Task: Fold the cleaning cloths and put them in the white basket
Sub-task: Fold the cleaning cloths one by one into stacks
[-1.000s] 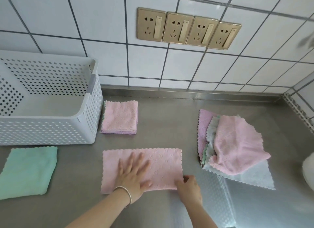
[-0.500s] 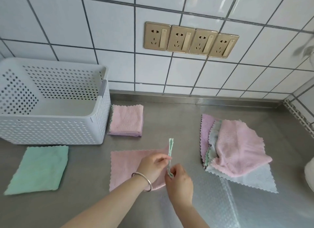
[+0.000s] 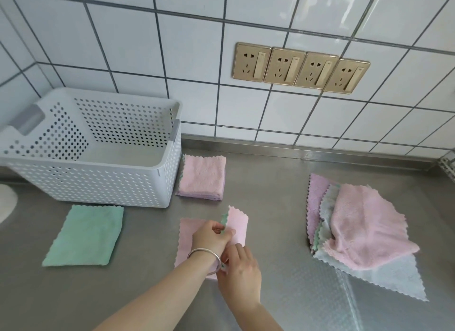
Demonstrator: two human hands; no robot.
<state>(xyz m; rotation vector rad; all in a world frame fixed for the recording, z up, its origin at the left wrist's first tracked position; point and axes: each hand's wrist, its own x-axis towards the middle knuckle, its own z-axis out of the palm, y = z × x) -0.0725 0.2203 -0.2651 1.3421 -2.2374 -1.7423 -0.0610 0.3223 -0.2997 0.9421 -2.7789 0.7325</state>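
In front of the basket point(image 3: 157, 175), both hands, left point(image 3: 211, 239) and right point(image 3: 240, 269), pinched the raised edge of the pink cloth point(image 3: 236, 228), which looked light, limp and best held by its corners.

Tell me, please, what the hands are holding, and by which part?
Both hands, left hand and right hand, pinch the pink cloth by its raised right edge.

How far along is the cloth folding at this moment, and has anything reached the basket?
Done: a folded pink stack lies beside the white basket, which looks empty. In hand: the left hand and right hand are folding a pink cloth over. Left: the unfolded pile, the green cloth, and loading the basket.
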